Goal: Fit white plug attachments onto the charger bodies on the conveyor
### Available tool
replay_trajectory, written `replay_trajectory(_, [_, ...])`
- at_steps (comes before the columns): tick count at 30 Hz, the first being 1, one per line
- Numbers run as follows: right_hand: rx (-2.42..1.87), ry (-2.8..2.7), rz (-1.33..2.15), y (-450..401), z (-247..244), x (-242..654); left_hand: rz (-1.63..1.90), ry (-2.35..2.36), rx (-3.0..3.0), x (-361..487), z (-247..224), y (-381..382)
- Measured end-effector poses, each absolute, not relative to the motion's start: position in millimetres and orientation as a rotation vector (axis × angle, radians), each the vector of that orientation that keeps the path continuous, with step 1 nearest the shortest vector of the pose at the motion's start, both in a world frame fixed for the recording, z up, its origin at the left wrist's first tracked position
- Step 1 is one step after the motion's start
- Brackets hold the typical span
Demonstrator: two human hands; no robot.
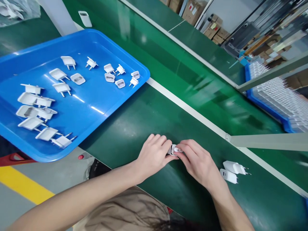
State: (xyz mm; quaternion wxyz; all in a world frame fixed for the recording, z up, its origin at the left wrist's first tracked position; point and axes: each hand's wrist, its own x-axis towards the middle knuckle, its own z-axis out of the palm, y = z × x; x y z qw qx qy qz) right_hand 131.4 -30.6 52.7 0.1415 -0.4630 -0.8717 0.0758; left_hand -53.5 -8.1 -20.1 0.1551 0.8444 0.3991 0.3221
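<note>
Between our fingertips sits one small white plug (173, 149), pinched from both sides just above the green belt (149, 118). Our left hand (154, 155) curls narrow around its body, fingers folded in tight; our right hand (196, 160) closes thumb and forefinger on the near end, where something small and pale pokes out. We cannot tell whether that is a pin or a cap, because our knuckles hide most of it.

Grip is the first worry: so little of the plug shows that a slip of either thumb could, we judge, flick it onto the belt or off the near edge toward the floor. Pressing the two parts together crooked could jam or bend them, and we are working half blind.

Moving outward, two finished chargers (233, 171) lie just beside our right wrist, pins pointing away. A careless sweep of that forearm may knock them along the belt.

Over to our left, the blue tray (101, 106) holds scattered white adapters (38, 112), and its near corner hangs past the belt's edge. A bump from our left elbow could tip it and spill the lot.

Far right, a blue bin (264, 106) of white parts stands well apart.
</note>
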Motion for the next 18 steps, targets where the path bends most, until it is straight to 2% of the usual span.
replay_trajectory(13, [-1.390, -2.571, 0.253, -32.6, 56.3, 125.7, 0.912, 1.154, 2.403, -52.2, -20.3, -9.0])
replay_trajectory(18, [-1.384, -2.723, 0.078, -34.0, 45.8, 124.0, 0.900, 1.153, 2.400, -52.0, -19.7, -9.2])
